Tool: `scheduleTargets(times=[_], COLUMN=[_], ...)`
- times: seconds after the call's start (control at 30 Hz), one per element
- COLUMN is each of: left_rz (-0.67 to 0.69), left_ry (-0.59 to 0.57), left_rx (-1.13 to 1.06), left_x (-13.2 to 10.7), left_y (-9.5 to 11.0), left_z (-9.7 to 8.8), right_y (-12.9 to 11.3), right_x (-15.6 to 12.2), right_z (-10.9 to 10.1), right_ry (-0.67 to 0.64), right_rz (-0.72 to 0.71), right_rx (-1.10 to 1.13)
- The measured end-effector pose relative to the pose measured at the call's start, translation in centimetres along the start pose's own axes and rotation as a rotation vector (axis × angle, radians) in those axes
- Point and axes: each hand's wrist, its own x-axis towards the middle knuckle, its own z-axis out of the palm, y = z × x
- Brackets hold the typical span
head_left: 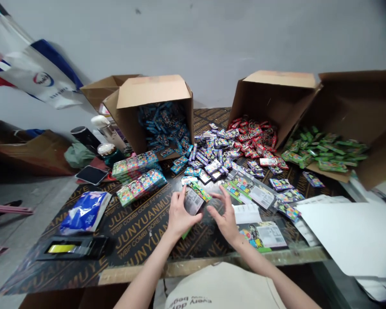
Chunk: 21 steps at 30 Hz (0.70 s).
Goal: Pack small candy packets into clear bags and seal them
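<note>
My left hand (179, 213) grips a small stack of flat packets (194, 198), its grey printed back facing up, just above the dark printed table (138, 231). My right hand (224, 214) hovers beside it with fingers spread, fingertips close to the stack's right edge and nothing in it. Just beyond the hands lies a heap of purple packets (214, 152). Longer printed cards (251, 191) lie to the right of my hands.
Tipped cardboard boxes spill blue packets (162, 124), red packets (254, 137) and green packets (321, 150). Stacked colourful packs (138, 174), a tissue pack (85, 210), a black tray (72, 247) and bottles (107, 131) sit left. White sheets (350, 234) cover the right.
</note>
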Motion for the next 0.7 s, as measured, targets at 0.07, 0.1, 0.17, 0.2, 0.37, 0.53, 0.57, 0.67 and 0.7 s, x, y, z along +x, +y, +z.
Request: scheduleTargets(times=[0.07, 0.1, 0.17, 0.2, 0.37, 0.53, 0.57, 0.67, 0.7], left_rz=[-0.044, -0.066, -0.123, -0.166, -0.482, -0.731, -0.754, -0.786, -0.785], left_ry=[0.044, 0.073, 0.145, 0.185, 0.261, 0.211, 0.227, 0.154, 0.095], left_rx=[-0.059, -0.109, -0.269, -0.379, -1.063, -1.410, -1.428, -1.352, -1.307], left_x=[-0.2, -0.4, -1.0, -1.4, -2.1, -1.5, -1.4, -0.7, -0.4], left_y=[0.8, 1.2, 2.1, 2.5, 3.7, 3.2, 3.1, 2.8, 2.7], left_z=[0.8, 1.4, 2.6, 3.2, 4.5, 3.9, 3.8, 3.5, 3.4], right_y=[-0.6, -0.9, -1.5, -1.7, -2.2, -2.2, -2.2, -2.1, -2.0], right_x=[0.6, 0.9, 1.7, 2.2, 3.8, 3.7, 3.5, 3.1, 3.0], right_z=[0.4, 0.6, 1.2, 1.4, 1.4, 0.8, 0.7, 0.1, -0.1], right_ry=[0.068, 0.102, 0.207, 0.265, 0.249, 0.121, 0.113, 0.128, 0.146], right_rz=[0.042, 0.074, 0.189, 0.258, 0.441, 0.515, 0.512, 0.522, 0.544], right_rx=[0.118, 0.183, 0.322, 0.390, 0.557, 0.636, 0.659, 0.746, 0.772])
